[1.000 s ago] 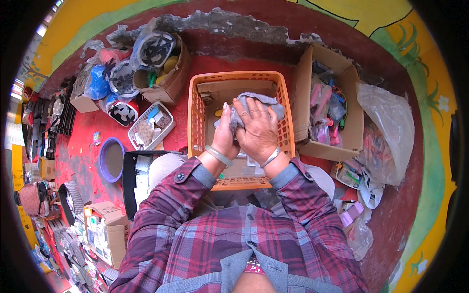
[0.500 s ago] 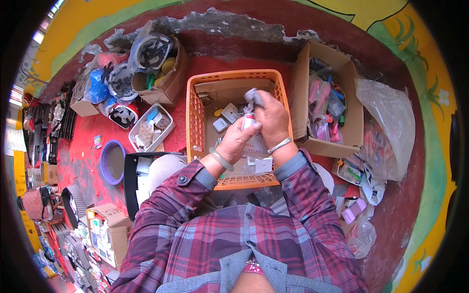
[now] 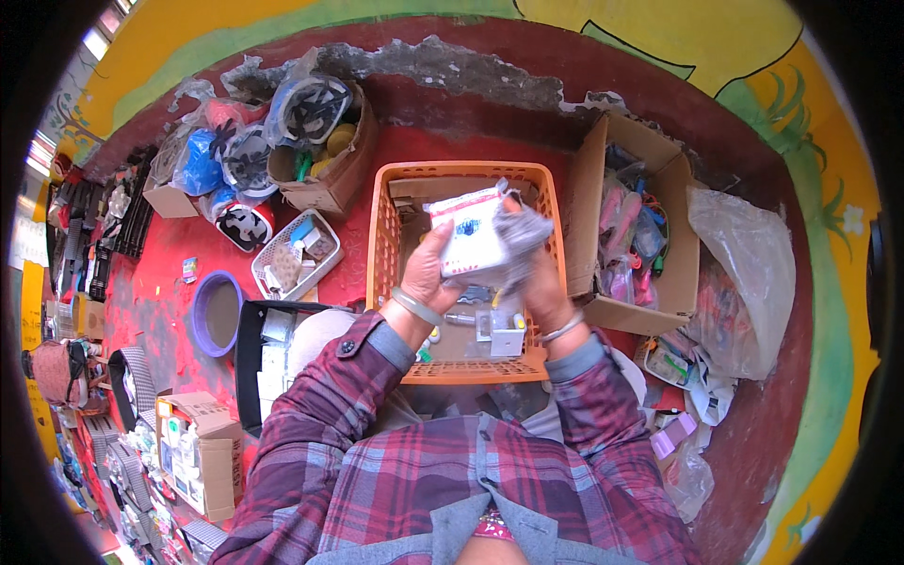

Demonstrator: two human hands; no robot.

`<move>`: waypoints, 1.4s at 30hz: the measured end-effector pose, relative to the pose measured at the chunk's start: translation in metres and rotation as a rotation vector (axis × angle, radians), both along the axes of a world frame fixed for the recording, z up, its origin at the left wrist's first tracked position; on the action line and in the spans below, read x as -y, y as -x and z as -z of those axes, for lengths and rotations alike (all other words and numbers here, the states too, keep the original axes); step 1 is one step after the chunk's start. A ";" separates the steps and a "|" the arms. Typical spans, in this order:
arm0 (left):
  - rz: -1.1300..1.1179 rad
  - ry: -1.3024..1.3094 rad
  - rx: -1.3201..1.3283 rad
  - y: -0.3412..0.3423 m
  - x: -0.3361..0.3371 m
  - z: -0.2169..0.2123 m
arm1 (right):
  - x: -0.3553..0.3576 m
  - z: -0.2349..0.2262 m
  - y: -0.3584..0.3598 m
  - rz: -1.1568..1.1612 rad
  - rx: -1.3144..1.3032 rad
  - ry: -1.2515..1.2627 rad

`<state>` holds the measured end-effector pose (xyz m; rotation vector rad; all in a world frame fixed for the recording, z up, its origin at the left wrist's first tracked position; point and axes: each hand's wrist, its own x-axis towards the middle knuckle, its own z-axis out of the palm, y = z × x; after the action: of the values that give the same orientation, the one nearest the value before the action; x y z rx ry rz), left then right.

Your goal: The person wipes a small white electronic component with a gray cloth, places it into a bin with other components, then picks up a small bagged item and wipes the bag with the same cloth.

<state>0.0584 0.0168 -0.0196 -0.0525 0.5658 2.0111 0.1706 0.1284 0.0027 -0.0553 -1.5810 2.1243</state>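
My left hand (image 3: 424,273) grips the left edge of a white plastic packet (image 3: 471,237) with a red strip along its top and a dark print. Against the packet's right side lies a bunched grey cloth (image 3: 524,231), held in my right hand (image 3: 548,290); motion blurs it, and most of those fingers are hidden. Both hands are above an orange plastic basket (image 3: 461,169). Inside it, near its front wall, are a small white box (image 3: 508,342) and other small items partly covered by my hands.
To the right stands an open cardboard box (image 3: 650,315) of colourful bagged goods. On the left are a white basket (image 3: 325,267), a purple basin (image 3: 196,320), a black bin (image 3: 250,377) and a carton (image 3: 350,193) with wrapped helmet-like things. A clear plastic bag (image 3: 749,254) slumps far right.
The packet has turned so its broad printed face shows. The grey cloth has gone from above my hands to the packet's right side, and my hands have spread apart. The view has shifted slightly.
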 end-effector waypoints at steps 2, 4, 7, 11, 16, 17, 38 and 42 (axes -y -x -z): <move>0.043 -0.024 -0.024 -0.002 0.002 0.002 | 0.006 0.008 0.003 0.284 0.102 -0.642; 0.063 -0.004 -0.298 -0.004 0.000 0.004 | 0.000 0.008 0.005 0.212 0.255 -0.367; 0.119 0.006 -0.587 -0.014 -0.003 0.001 | -0.021 0.029 0.010 0.188 0.117 0.029; 0.125 0.045 -0.590 -0.019 -0.001 -0.002 | -0.023 0.019 0.005 0.047 0.131 0.404; -0.066 0.097 -0.445 -0.004 -0.005 0.010 | -0.005 0.041 0.015 0.174 0.293 -0.048; -0.109 0.093 -0.405 0.003 -0.003 0.010 | -0.002 0.040 0.014 0.083 0.269 -0.060; 0.225 0.079 -0.451 0.006 0.012 -0.026 | -0.041 -0.006 -0.010 0.059 0.173 0.038; 0.454 0.200 -0.538 0.007 0.006 -0.027 | -0.023 0.013 -0.003 0.185 0.227 -0.097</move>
<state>0.0516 0.0108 0.0072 0.4688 1.0172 1.5102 0.1736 0.1515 -0.0105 -0.4069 -1.7309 1.9505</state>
